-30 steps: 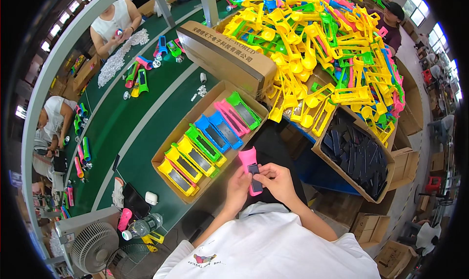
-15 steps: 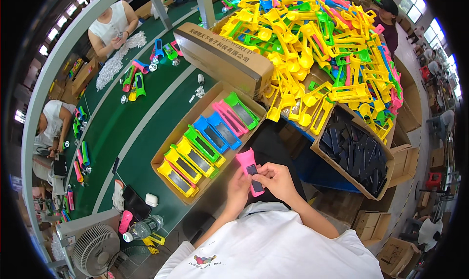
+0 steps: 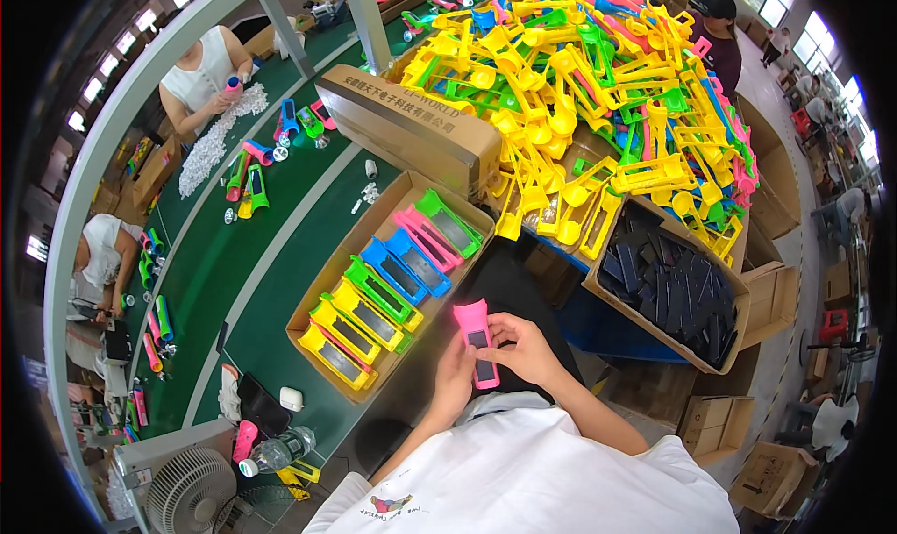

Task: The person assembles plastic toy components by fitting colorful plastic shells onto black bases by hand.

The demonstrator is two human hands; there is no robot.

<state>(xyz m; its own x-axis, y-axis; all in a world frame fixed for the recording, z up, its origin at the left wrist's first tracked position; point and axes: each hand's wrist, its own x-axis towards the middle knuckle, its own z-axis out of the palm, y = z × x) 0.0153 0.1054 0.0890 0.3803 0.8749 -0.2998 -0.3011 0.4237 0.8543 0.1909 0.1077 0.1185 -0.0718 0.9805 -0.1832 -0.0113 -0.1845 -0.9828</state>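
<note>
Both hands are together in front of my white shirt, around a pink plastic housing (image 3: 470, 315) with a flared top and a dark rectangular panel (image 3: 481, 352) in its face. My left hand (image 3: 453, 373) grips the housing's left side low down. The fingers of my right hand (image 3: 521, 347) are closed at its right edge, with the thumb by the panel. Just left of my hands, a cardboard tray (image 3: 381, 224) holds a row of similar yellow, green, blue and pink housings with dark panels. On the right, an open box contains many loose dark panels (image 3: 663, 291).
Beyond the tray lies a big heap of coloured housings (image 3: 598, 113), beside a closed carton (image 3: 402, 123). A green conveyor (image 3: 271, 300) curves along the left, with co-workers across it. Near its front are a fan (image 3: 192, 492), a bottle (image 3: 280, 450) and a white case (image 3: 291, 398).
The pink housing now stands more upright, and its panel is seen more squarely. My right fingers have shifted slightly along its edge. Across the conveyor, a co-worker now holds up a coloured piece.
</note>
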